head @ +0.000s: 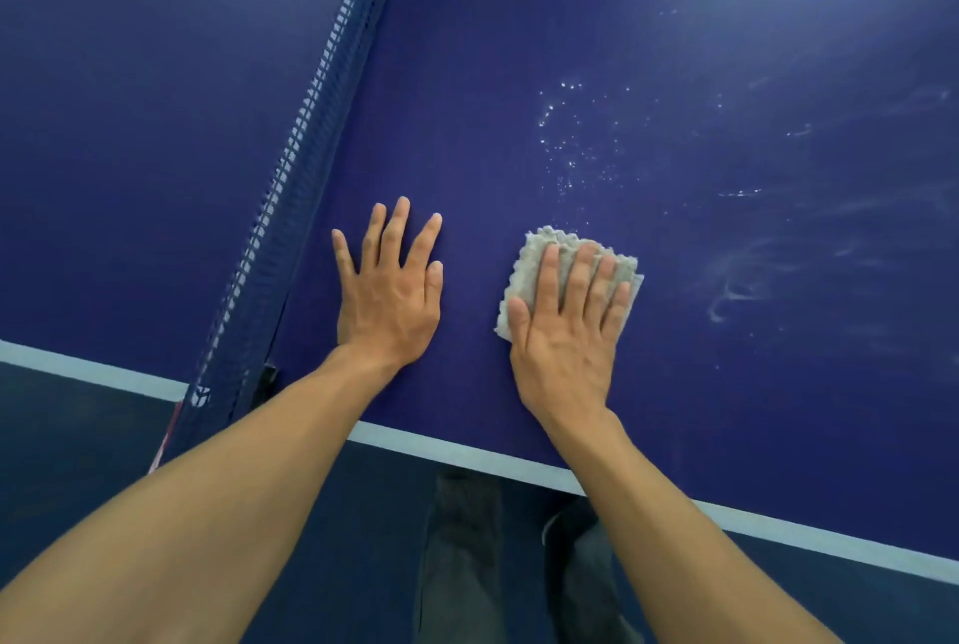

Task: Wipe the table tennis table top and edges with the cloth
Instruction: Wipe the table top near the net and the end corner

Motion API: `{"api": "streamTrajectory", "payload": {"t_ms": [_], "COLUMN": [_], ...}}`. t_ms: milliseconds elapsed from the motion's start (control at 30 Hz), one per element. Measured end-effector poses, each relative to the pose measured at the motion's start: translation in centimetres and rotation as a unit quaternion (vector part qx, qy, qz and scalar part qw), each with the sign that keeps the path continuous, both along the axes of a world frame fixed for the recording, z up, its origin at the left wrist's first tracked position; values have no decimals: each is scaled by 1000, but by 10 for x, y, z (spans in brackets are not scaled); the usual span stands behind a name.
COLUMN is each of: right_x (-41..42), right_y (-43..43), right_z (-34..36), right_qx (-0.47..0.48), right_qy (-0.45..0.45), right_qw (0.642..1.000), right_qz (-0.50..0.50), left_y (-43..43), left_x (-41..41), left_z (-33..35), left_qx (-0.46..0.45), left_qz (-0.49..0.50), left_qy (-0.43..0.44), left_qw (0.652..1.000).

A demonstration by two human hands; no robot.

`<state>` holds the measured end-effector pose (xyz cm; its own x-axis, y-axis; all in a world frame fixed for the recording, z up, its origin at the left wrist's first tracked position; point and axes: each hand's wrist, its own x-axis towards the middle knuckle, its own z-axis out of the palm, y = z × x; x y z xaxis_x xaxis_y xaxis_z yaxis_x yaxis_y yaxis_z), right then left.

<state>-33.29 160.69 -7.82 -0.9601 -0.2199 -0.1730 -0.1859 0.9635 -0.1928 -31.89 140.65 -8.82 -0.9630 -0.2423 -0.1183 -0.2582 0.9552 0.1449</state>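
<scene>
The blue table tennis table (674, 47) fills most of the view, with its white edge line (467, 451) running along the near side. A folded grey cloth (539, 254) lies flat on the top, and my right hand (565, 327) presses on it with straight fingers. My left hand (394, 290) rests flat on the bare table, fingers spread, a little to the left of the cloth. White droplets and specks (571, 140) dot the surface just beyond the cloth. Faint smear marks (752, 280) show to the right.
The dark blue net (311, 124) runs diagonally from the top centre down to the near edge on the left, ending at its clamp (267, 376). Below the table edge I see dark floor and my trouser legs (467, 565).
</scene>
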Motion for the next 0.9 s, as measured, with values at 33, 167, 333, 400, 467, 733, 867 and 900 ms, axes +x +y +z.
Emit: {"api": "streamTrajectory", "payload": {"t_ms": [33,167,333,400,467,733,867,900], "right_x": [2,41,21,-15,-51,-38,-52,-67], "right_y": [-1,45,109,92,58,3,53,52], "right_z": [-2,-5,1,2,2,0,2,1], "right_qx": [-3,-5,39,38,27,7,41,50], "right_qy": [6,14,1,-18,-32,-4,-12,-19], "right_qw": [999,986,995,999,998,986,995,997], "right_qz": [31,167,87,12,-45,169,91,58], "left_y": [1,4,1,-1,-1,-1,-2,-3], "left_x": [0,1,-1,-1,-1,0,0,-1], "left_z": [1,5,2,-1,-2,0,-3,-4], "left_qx": [1,4,0,1,-2,-1,-6,-7], "left_qz": [3,7,4,2,2,6,-2,-4], "left_qy": [0,-5,13,19,22,20,16,18], "left_qw": [1000,1000,1000,1000,1000,1000,1000,1000]}}
